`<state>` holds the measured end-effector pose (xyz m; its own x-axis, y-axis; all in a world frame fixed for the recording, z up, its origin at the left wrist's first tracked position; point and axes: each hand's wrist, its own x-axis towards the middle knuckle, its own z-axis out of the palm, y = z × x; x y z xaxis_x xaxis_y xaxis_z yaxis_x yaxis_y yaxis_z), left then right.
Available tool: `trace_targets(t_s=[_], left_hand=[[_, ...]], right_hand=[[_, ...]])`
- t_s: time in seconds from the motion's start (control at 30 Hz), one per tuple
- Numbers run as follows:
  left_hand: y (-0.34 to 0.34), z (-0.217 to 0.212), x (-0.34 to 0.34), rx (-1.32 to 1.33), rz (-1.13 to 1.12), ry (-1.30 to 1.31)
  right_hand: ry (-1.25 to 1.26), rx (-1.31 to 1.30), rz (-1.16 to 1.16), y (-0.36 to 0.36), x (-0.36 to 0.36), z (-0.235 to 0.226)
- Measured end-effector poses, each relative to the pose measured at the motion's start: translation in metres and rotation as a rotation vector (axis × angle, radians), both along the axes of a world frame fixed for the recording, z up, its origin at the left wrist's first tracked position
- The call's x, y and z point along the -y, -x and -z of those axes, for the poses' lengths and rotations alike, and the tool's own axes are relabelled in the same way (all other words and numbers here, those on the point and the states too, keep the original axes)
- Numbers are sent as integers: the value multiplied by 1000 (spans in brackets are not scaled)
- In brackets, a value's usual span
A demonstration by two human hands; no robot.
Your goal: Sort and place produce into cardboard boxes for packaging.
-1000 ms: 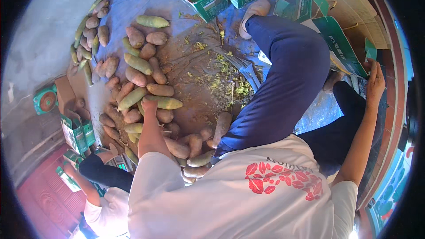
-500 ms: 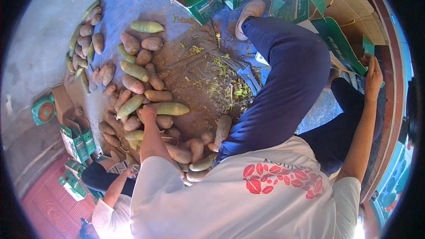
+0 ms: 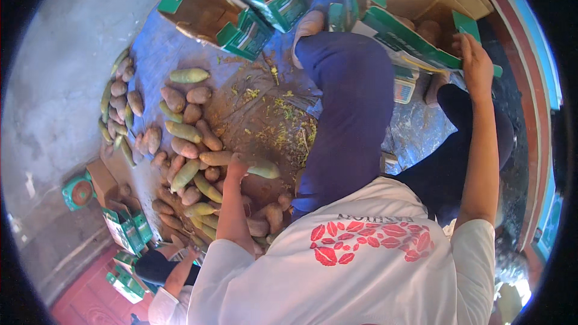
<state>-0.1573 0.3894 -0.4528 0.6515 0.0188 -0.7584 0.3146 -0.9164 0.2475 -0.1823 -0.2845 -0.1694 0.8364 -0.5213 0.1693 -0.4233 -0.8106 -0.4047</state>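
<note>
I am in a fruit packing place. Piles of green and brown fruit (image 3: pixel 186 144) lie on the floor (image 3: pixel 54 72). Green cardboard boxes (image 3: pixel 241 24) sit at the top.

A long, pale green fruit (image 3: pixel 256 167) is lying on its side on the brown, scrap-littered ground sheet (image 3: pixel 265 120), its tapered end pointing toward the person's dark blue trouser leg. The left hand (image 3: pixel 236 165) is closing over its near end. It is resting at the edge of a heap of similar green and brownish-pink fruits (image 3: pixel 186 144), touching another green one.
</note>
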Motion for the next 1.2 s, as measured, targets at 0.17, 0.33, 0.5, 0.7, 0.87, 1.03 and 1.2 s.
trace_targets(t_s=[0.17,0.33,0.5,0.7,0.87,1.03,1.2], left_hand=[[-8,-49,51,64,201,-72],[-50,-97,63,344,-96,74],[-85,-211,148,779,229,-53],[-67,-127,116,547,315,25],[-19,-85,130,401,454,-100],[-17,-57,141,231,362,-113],[-33,-33,161,211,314,-36]], right_hand=[[225,109,-91,4,-14,-9],[208,183,-114,8,-18,-15],[164,313,-149,12,-27,-19],[144,244,-183,15,-30,-19],[153,212,-199,20,-30,-24],[132,168,-178,20,-33,-28],[147,188,-180,18,-34,-26]])
